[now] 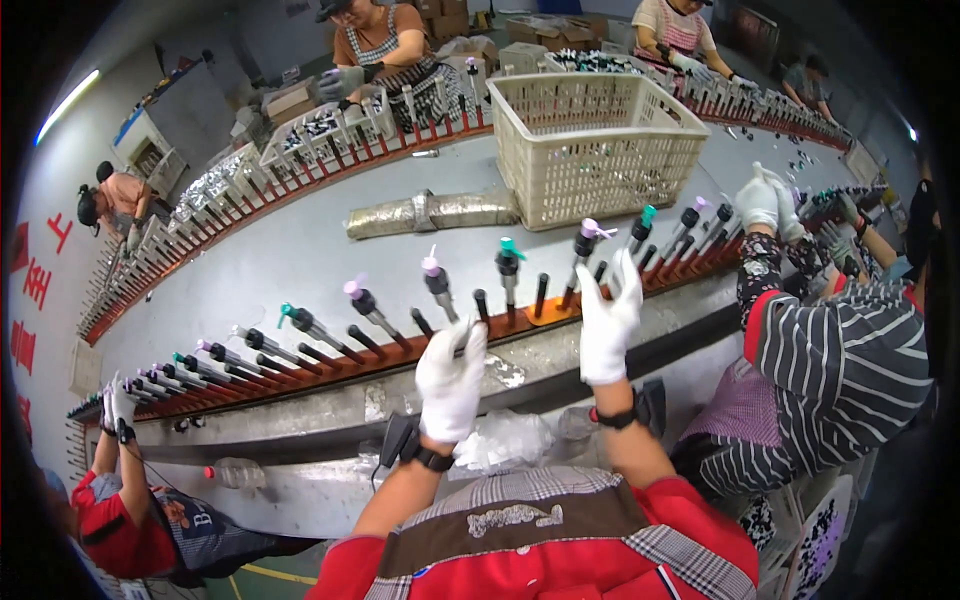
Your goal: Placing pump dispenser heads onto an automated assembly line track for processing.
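My left hand [450,385], in a white glove, is raised at the rail with its fingers drawn together. Whatever they may pinch is hidden. Just beyond its fingertips stand a lilac-topped pump head [437,278] and a bare black peg [481,306]. My right hand [611,320], also gloved in white, has thumb and fingers apart with nothing visible between them. Nearest to it are another lilac-topped pump head [587,240] and a green-topped one [641,228]. A further green-topped pump head [509,262] stands upright between my hands.
Pegs with pump heads line the curved brown rail [390,352]. Beyond it, a cream plastic crate [600,150] and a taped, wrapped bundle [432,212] rest on the grey table [300,260]. Co-workers sit left, right and opposite. A clear plastic bag [505,440] lies near my wrists.
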Demonstrator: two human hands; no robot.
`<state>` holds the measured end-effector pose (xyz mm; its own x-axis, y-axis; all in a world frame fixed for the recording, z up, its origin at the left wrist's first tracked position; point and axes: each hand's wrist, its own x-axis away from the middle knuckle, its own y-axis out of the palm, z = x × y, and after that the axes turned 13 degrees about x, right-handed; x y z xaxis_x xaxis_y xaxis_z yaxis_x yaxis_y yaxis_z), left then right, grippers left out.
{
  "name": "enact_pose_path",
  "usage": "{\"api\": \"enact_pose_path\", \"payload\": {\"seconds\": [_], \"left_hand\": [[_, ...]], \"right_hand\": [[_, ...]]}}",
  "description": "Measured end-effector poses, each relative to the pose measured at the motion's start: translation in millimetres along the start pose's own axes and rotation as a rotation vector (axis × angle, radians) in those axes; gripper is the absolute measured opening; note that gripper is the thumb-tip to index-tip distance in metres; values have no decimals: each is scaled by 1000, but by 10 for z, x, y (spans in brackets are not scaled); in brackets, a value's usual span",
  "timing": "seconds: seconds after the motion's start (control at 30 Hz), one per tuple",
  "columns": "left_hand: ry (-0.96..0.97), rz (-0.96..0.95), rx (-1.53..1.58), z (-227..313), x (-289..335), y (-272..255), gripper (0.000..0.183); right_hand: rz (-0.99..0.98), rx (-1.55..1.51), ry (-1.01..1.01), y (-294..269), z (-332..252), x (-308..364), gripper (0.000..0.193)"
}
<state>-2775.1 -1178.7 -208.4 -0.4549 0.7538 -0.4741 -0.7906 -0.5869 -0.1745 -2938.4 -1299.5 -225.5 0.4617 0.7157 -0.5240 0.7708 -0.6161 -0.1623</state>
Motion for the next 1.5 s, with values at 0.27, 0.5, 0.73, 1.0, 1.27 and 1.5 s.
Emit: {"api": "enact_pose_path", "payload": {"seconds": [0.27, 0.5, 0.73, 1.0, 1.27, 1.5], "left_hand": [[-319, 110, 583, -373, -1066, 664, 23], [-28, 178, -493, -99, -559, 2, 28], [-106, -192, 26, -77, -254, 989, 36], [-148, -108, 75, -132, -831, 1374, 34], [207, -8, -450, -45, -791, 642, 24], [-215, -257, -50, 157, -479, 821, 24]], "right_hand": [[-652, -424, 252, 909, -5, -184, 22], [-665, -5, -141, 67, -116, -144, 19], [-106, -265, 338, -343, 874, -536, 47], [-457, -297, 309, 584, 628, -615, 15], [-554, -74, 53, 212, 271, -477, 16], [-108, -277, 401, -398, 808, -562, 39]]}}
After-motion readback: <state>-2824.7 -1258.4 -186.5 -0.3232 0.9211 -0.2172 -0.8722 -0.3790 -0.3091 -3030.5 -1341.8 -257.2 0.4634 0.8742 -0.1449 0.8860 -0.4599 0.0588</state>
